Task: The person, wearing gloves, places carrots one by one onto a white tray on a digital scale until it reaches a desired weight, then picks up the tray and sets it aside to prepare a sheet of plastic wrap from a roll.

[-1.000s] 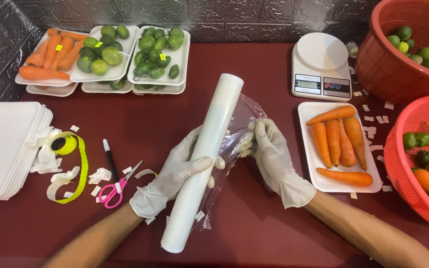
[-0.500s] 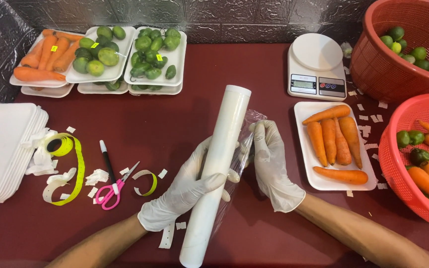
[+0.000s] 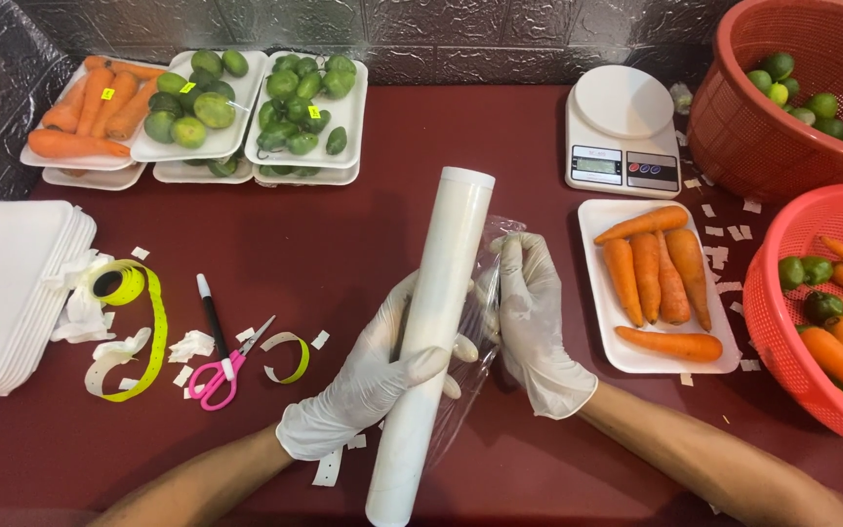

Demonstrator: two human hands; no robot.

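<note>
Head view: my gloved left hand (image 3: 373,376) wraps the roll of cling film (image 3: 431,342) mid-length over the counter (image 3: 275,234); right hand (image 3: 536,327) pinches its loose sheet (image 3: 485,293), which looks light, flimsy, clingy.

Bright, even light falls from above onto the dark red desk (image 3: 295,254), so shadows stay short and soft, lying close beside the long white cardboard roll (image 3: 436,322) and the white foam trays. Faint sheen shows on the embossed silver wall panel (image 3: 461,24) and on the white round-topped kitchen scale (image 3: 623,127). Focus is sharp throughout, with slight wide-angle bending at the corners.
</note>
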